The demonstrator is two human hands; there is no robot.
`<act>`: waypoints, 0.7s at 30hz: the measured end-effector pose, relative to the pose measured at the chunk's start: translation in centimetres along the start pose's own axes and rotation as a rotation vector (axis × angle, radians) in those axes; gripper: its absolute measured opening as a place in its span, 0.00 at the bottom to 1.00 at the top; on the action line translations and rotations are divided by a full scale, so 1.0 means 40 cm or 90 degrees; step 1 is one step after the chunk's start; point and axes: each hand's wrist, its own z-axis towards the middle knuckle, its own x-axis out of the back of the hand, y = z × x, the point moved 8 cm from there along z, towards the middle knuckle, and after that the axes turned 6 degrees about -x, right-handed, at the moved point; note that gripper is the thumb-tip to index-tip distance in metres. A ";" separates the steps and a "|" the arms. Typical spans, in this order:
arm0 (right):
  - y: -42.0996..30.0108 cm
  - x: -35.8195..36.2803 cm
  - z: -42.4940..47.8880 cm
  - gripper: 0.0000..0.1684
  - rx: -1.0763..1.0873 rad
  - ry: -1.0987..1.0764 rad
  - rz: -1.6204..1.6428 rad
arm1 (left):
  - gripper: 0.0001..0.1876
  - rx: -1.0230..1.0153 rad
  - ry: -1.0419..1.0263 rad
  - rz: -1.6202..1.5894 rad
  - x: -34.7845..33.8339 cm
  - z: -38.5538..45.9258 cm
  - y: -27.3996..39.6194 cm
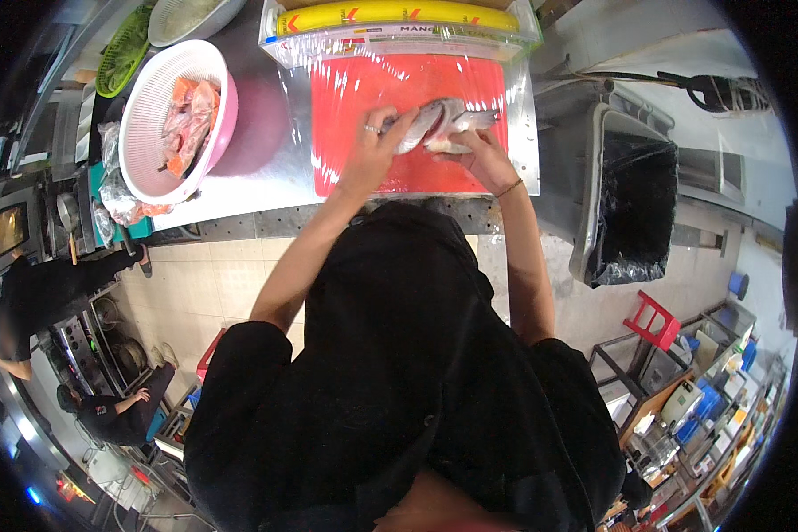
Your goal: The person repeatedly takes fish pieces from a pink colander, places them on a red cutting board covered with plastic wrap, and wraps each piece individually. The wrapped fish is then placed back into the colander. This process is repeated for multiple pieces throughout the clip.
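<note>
Silvery pieces of raw fish, with a dark slit between them, lie over the red cutting board. My left hand, wearing a ring, grips the fish at its left end. At the lower right, my right hand has its fingers on a pale part of the same fish. Clear cling film stretches over the board, wrinkled and shiny, beneath the fish. It runs down from a dispenser box holding a yellow roll at the far edge.
A pink-and-white colander of raw fish pieces stands left on the steel table. Bagged pieces lie beside it. A lined bin is to the right. Two people in dark clothes are at far left.
</note>
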 end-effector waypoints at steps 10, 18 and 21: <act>0.118 0.043 0.107 0.15 0.074 0.163 0.012 | 0.40 -0.197 -0.147 0.357 -0.081 0.102 -0.088; 0.188 0.133 0.132 0.25 -0.068 0.374 -0.460 | 0.45 -0.026 -0.253 0.311 -0.069 0.042 -0.072; 0.179 0.126 0.118 0.26 -0.123 0.364 -0.466 | 0.38 -0.020 -0.195 0.330 -0.089 0.006 -0.060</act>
